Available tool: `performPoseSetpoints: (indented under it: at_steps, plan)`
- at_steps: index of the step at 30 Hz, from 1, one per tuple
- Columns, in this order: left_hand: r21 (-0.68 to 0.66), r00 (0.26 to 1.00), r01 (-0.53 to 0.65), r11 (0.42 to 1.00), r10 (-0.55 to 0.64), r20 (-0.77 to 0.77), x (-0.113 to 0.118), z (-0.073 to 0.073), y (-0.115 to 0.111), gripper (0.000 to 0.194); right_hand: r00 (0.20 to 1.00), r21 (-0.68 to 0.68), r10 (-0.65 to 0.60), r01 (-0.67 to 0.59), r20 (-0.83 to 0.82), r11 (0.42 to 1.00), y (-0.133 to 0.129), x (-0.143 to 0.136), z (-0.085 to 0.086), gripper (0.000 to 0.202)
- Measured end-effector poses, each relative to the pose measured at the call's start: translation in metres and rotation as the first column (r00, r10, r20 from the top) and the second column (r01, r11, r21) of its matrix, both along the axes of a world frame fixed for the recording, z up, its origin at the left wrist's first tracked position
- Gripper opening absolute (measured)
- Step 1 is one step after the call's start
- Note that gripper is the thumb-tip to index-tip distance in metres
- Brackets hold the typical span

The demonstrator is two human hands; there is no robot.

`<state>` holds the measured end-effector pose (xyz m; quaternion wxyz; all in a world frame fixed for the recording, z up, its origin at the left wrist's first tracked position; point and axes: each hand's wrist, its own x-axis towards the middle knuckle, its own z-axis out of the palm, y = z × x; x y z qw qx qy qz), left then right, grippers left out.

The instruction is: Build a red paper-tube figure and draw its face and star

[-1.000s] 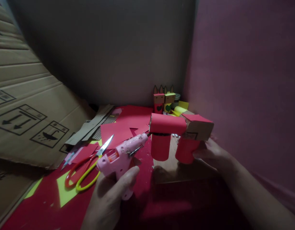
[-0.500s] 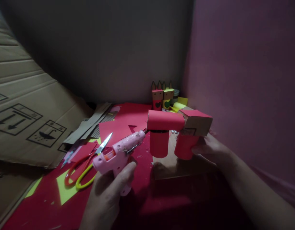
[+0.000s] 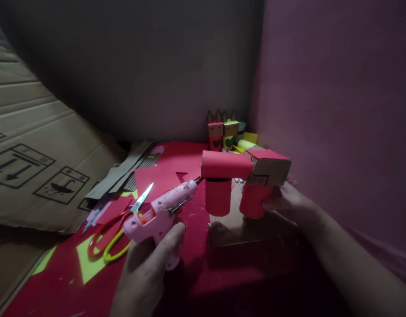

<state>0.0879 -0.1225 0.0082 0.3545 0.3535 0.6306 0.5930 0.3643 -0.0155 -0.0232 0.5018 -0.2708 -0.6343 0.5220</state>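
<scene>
My left hand is wrapped round the handle of a pink glue gun. The gun's nozzle points up and right, close to the left end of a red paper-covered tube lying level on top of an upright red tube. My right hand grips a second red tube from the right side; some of its fingers are hidden behind it. On that tube sits a small cardboard box with a red top. Below the tubes is a flat cardboard piece.
Scissors with red and yellow handles lie left of the glue gun. Red paper sheets and cardboard strips lie behind. Two eared paper figures stand at the back. A large cardboard box is at left, a wall at right.
The glue gun in my left hand has shifted slightly left and down. The red tubes and my right hand look almost the same, with a small shift of the whole view.
</scene>
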Motion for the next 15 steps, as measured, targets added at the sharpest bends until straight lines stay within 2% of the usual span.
performPoseSetpoints:
  at_steps: [2,4,15]
  plan:
    - [-0.045,0.992,0.012,0.999,-0.006,0.125,0.0010,0.0014,0.0013,0.030,1.000,0.004,0.004,-0.004,0.019,1.000,-0.0001,0.0001,0.0005,0.054]
    - [-0.047,0.986,0.002,0.999,0.006,0.167,0.0022,0.0029,0.0023,0.032,1.000,0.004,0.007,-0.007,0.027,1.000,-0.0003,0.0001,0.0010,0.052]
    - [-0.078,0.986,-0.031,0.997,0.043,0.160,0.0035,0.0027,0.0016,0.035,0.993,0.044,-0.021,0.016,0.115,0.999,0.0024,0.0056,-0.0004,0.051]
